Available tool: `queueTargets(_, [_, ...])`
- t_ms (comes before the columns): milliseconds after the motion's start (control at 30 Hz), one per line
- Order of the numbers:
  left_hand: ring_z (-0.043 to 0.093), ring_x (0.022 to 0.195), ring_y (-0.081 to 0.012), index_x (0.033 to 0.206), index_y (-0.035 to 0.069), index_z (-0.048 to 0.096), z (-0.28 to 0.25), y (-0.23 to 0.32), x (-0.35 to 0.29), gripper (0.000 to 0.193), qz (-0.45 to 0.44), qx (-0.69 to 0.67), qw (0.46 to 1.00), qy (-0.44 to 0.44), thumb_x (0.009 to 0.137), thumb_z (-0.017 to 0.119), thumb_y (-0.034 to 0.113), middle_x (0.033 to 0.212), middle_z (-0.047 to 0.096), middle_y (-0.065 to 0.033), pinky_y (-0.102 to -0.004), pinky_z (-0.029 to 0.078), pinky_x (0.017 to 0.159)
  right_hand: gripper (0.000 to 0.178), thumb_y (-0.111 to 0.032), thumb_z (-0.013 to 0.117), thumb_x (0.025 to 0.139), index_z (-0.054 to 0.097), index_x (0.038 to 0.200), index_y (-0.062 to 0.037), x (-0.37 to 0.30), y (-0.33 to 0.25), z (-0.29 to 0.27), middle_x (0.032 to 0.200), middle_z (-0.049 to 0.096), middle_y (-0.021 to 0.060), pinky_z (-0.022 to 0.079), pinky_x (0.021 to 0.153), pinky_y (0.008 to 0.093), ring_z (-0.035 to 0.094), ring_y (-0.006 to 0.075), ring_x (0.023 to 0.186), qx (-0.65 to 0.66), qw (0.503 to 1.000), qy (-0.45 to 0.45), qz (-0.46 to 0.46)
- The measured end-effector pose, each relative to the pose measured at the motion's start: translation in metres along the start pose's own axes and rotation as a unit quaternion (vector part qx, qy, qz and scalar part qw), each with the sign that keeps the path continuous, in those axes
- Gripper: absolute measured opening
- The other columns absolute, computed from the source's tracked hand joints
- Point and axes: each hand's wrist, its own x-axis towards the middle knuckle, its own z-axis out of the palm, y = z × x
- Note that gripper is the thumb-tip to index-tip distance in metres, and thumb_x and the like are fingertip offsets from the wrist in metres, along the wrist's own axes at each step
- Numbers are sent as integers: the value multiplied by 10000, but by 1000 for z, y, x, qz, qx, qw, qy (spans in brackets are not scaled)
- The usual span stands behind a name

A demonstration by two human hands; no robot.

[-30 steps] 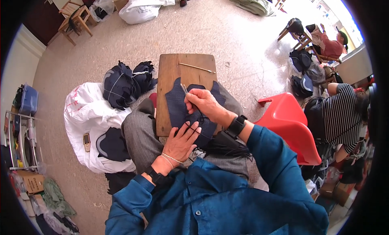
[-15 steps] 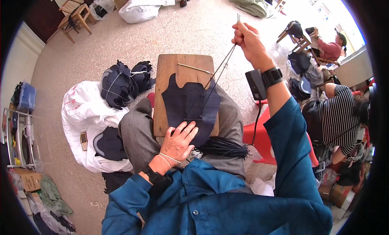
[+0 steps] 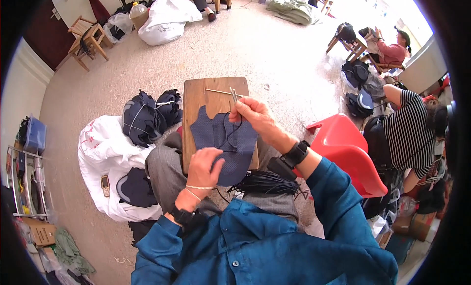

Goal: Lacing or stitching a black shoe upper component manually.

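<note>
A dark blue shoe upper (image 3: 230, 162) with fine perforations lies on a small wooden stool (image 3: 196, 101) between my knees. Black cord is stitched through its middle and loops up to my right hand (image 3: 257, 119). That hand is closed in a pinch on two slim metal needles (image 3: 233, 94), points up, above the upper's far edge. My left hand (image 3: 200, 168) hovers at the upper's near left edge, thumb apart from the fingers, with nothing visible in it. A thin metal rod (image 3: 216, 91) lies across the stool top, its right end close to the needles.
Across my right thigh lies a bundle of black cords (image 3: 267, 183). Tied stacks of dark uppers (image 3: 147, 115) and a white sack (image 3: 105, 152) bearing a phone (image 3: 105, 186) sit left. A red plastic stool (image 3: 343, 150) stands right, near a person in stripes (image 3: 407, 130).
My right hand has come down and inward with the needles, and the cord has gone from taut to slack. My left hand has lifted off the upper and shifted slightly left.
</note>
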Motion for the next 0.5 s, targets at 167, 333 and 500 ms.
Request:
queueTargets(167, [651,989,-245,1119,15,660,-17,10,48,240,-71,-161,982,70,893,692,92,1018,682,-123,-334,485,869,250,-222,570,1041,690,987,-9,-6,-14,23,938,687,5,483,871,263,603,79,932,-3,997,26,-70])
queueTargets(333, [642,990,-239,1158,14,643,-20,25,75,268,-38,-217,974,53,896,679,55,1066,675,-105,-313,475,889,223,-209,594,1034,692,1049,-9,-13,-21,42,946,691,-9,486,863,253,605,73,929,50,994,13,-93])
queueTargets(500, [646,949,-181,1051,14,660,-2,14,59,151,-93,-156,976,120,910,679,63,966,673,-76,-327,501,845,207,-180,596,1019,693,948,-11,-7,-2,33,870,659,-26,462,769,212,571,53,815,20,986,116,-121])
